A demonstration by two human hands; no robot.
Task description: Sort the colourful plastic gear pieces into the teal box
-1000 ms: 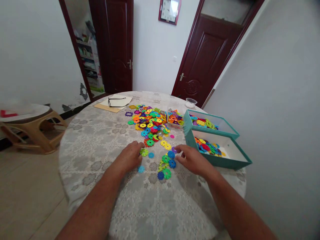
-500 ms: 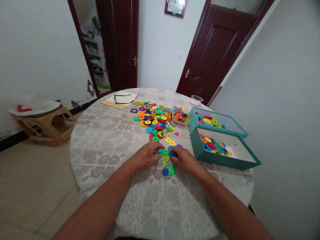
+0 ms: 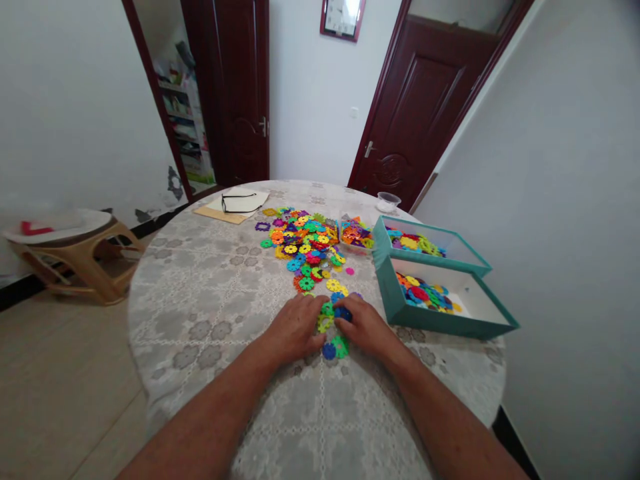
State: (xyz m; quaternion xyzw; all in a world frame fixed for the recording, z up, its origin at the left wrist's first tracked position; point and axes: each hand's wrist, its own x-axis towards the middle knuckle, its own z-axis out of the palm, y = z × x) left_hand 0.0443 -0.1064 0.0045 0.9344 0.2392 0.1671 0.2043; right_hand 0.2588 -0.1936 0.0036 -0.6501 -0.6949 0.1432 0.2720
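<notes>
My left hand (image 3: 299,327) rests at the left side of a yellow-green piece (image 3: 325,324) and a green piece (image 3: 327,309), its thumb and fingers apart around them. Between the fingers of my right hand (image 3: 364,323) is a dark blue disc (image 3: 343,313), touching the green one. Just below, a blue disc (image 3: 329,351) and a green flower-shaped disc (image 3: 341,346) lie side by side on the patterned tablecloth (image 3: 280,413). Beyond my hands spreads a heap of colourful notched discs (image 3: 305,240).
Two teal-edged boxes (image 3: 440,323) with discs inside stand at the right. Behind the heap are a small clear container of pieces (image 3: 357,233) and a clear bowl (image 3: 388,200). Glasses (image 3: 241,203) lie on paper at the back left. A stool (image 3: 85,257) stands left.
My left hand has spread its thumb down beside the yellow-green piece and covers the light blue piece seen before. The camera view has shifted slightly.
</notes>
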